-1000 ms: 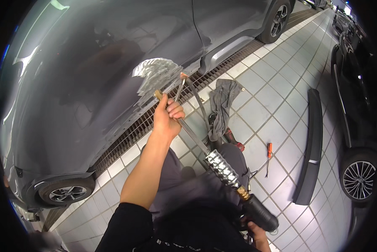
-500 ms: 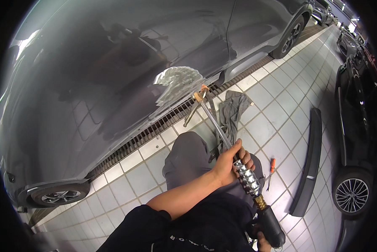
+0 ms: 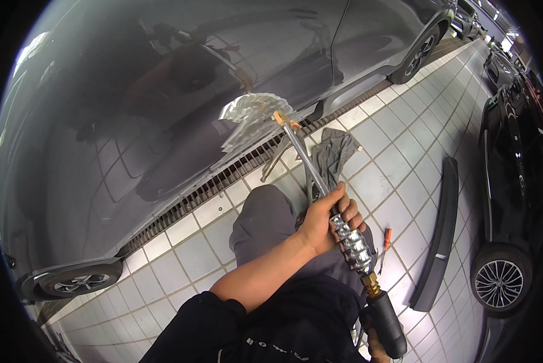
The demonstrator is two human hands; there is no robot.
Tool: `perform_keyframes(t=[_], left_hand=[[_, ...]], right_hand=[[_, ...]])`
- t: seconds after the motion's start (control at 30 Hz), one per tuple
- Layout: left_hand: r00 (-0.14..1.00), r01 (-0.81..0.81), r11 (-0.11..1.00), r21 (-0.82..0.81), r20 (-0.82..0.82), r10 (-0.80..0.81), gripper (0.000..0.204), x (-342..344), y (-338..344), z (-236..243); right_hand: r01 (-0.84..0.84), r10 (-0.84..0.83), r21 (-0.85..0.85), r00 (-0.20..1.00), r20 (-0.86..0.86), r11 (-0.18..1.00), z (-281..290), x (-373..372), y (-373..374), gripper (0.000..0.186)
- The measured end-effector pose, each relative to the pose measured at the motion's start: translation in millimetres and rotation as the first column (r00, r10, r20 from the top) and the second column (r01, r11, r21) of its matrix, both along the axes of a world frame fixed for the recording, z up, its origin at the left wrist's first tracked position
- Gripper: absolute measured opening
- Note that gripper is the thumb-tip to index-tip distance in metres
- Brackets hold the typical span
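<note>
My left hand [image 3: 326, 221] is wrapped round a long chrome pulling tool [image 3: 304, 154] at the top of its ribbed sliding weight [image 3: 350, 242]. My right hand [image 3: 377, 345], partly hidden at the lower edge, grips the black handle [image 3: 386, 317] below a brass fitting [image 3: 372, 284]. The brass-coloured tip [image 3: 278, 118] lies over the bare silver sanded patch [image 3: 241, 115] low on the grey car's door [image 3: 180, 91]; I cannot tell whether it touches. Behind the tool are a metal bar and hose [image 3: 271, 160] and a grey rag [image 3: 335, 148].
My bent knee [image 3: 259, 224] is beside a drain grate [image 3: 180, 207] along the tiled floor [image 3: 392, 151]. An orange screwdriver [image 3: 387, 239] and long black trim piece [image 3: 438, 242] lie to the right, before a black car [image 3: 507, 157]. More cars stand beyond.
My left hand has slid down from near the tool's tip to the weight. The tip has swung right and, most recently, up onto the silver patch. The view has shifted.
</note>
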State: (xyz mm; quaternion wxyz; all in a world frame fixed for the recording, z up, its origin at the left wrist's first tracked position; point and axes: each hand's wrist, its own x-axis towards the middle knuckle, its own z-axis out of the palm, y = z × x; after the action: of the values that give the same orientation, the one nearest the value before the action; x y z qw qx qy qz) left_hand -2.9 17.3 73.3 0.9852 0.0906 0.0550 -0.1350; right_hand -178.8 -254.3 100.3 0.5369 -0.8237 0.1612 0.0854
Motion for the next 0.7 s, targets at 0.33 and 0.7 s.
perform_keyframes(t=[0.33,0.7], left_hand=[[1.0,-0.004,1.0,0.002,0.008,0.004,0.046,3.9,4.7,1.1],[0.985,-0.048,0.997,0.056,-0.164,0.057,0.039,0.0,-5.8,13.2]], right_hand=[[-0.083,0.087,-0.046,0.993,0.085,0.995,-5.1,5.1,-3.8,0.022],[-0.154,0.166,-0.086,0.973,0.162,0.984,-12.9,4.5,-21.6,0.021]])
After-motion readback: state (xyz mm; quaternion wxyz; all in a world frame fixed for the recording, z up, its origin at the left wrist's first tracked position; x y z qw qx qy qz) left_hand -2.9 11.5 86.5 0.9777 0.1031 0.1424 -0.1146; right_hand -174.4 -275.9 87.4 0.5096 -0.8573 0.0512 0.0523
